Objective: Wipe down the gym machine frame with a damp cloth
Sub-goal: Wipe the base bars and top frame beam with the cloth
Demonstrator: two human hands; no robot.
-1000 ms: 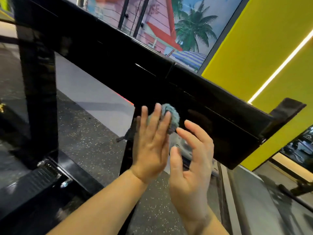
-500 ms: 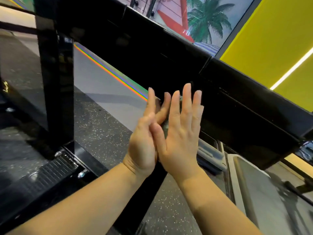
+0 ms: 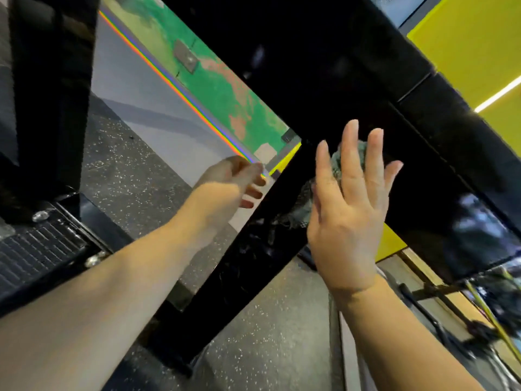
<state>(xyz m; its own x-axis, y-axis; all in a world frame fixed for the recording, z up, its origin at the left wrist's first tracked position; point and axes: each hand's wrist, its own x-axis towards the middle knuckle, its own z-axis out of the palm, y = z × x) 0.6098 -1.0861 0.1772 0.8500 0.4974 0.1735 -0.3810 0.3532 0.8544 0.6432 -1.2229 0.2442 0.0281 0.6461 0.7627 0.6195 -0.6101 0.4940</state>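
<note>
A glossy black machine frame fills the view: a wide slanted beam (image 3: 324, 66) across the top and a diagonal strut (image 3: 239, 263) running down to the floor. My right hand (image 3: 349, 210) lies flat with straight fingers, pressing a grey-green cloth (image 3: 303, 206) against the frame where strut and beam meet. The cloth shows above my fingers and at the left of my palm. My left hand (image 3: 231, 184) is apart from the cloth, left of the strut, fingers loosely curled and holding nothing.
A black upright post (image 3: 50, 94) stands at the left on a ribbed black foot plate (image 3: 36, 252). Speckled dark rubber floor (image 3: 132, 179) lies below. A yellow wall (image 3: 465, 46) is at the right, with other equipment (image 3: 479, 320) at lower right.
Both hands were pressed together on the frame. Now my left hand has come off and moved left, and my right hand alone presses the cloth. The view has shifted closer.
</note>
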